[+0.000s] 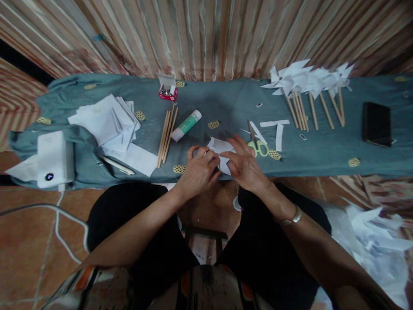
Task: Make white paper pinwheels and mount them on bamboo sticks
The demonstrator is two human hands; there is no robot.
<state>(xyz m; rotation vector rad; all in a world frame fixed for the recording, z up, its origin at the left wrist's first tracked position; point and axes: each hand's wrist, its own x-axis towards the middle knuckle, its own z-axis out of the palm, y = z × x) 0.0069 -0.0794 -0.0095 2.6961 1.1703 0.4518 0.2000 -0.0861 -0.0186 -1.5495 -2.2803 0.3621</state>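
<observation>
Both of my hands meet over a cut piece of white paper point(223, 165) at the table's front edge. My left hand point(200, 168) is closed, its fingers curled on the left side of the paper. From the right, my right hand point(244, 163) pinches the paper near its middle with thumb and index finger, the other fingers stretched out. Fingers cover part of the paper. Just right of my right hand lie scissors point(258, 147) with light green handles, beside white paper strips point(279, 137). A glue stick point(186, 125) with a green label rests beyond my left hand.
Wooden sticks point(167, 137) and a red box of metal pins point(167, 91) lie left of centre. Stacked paper point(106, 122) and a white device point(55, 159) are farther left. Finished paper pinwheels point(300, 79) and a dark phone-like object point(376, 124) lie right. A bag of pinwheels point(374, 241) stands below.
</observation>
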